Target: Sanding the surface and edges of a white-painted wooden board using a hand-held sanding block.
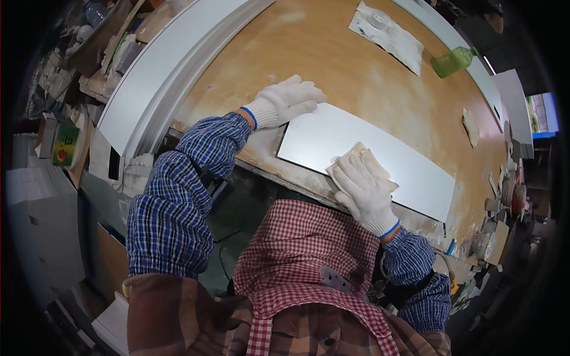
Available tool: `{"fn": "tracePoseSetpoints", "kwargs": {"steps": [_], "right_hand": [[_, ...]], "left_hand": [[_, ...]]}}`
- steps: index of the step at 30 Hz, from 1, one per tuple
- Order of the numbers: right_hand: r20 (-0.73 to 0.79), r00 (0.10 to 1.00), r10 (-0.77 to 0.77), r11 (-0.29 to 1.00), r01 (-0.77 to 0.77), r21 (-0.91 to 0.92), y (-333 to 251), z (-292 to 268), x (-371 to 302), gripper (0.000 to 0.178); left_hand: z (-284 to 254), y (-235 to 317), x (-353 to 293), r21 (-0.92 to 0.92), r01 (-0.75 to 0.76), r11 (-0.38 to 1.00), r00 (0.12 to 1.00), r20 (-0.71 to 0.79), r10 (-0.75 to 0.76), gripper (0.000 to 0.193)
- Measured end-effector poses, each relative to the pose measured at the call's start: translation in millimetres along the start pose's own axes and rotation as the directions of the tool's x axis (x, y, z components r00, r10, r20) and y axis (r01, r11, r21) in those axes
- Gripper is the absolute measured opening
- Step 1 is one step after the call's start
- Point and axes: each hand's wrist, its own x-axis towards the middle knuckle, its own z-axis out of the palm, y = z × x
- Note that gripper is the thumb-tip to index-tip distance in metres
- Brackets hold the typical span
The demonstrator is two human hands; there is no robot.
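A long white panel [415, 169] lies flat along the near edge of the wooden table [261, 56]. My left hand [288, 99], in a white knit glove with a blue cuff, rests at the panel's far left corner. Its fingers are stretched out, and nothing shows in them. On the panel's near middle, my right hand [363, 193], gloved the same way, presses a folded cream cloth [365, 163]. Part of the cloth is hidden under the fingers.
Stacked long white panels [160, 77] stand along the table's left side. A green bottle [452, 62] lies at the far right, near a crumpled white sheet [389, 38]. A small cream scrap [469, 127] sits at the right edge. Cluttered shelves border the left.
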Motion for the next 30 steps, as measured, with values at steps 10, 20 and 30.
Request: {"fn": "tracePoseSetpoints", "kwargs": {"steps": [10,20,30], "right_hand": [[-0.076,0.990,-0.116,0.979,0.127,0.157,-22.1,40.4,58.6,0.060],[-0.090,0.992,-0.093,0.985,0.104,0.137,-36.5,43.9,79.9,0.062],[-0.044,0.992,0.118,0.993,-0.119,-0.004,-13.4,-11.5,11.1,0.049]], "left_hand": [[6.0,-4.2,-0.8,0.071,-0.057,0.996,0.997,-0.052,0.061,0.032],[8.8,-1.5,5.0,0.055,-0.108,0.993,0.990,-0.080,0.112,0.030],[-2.1,13.0,6.5,0.119,-0.084,0.989,0.996,-0.021,0.088,0.030]]}}
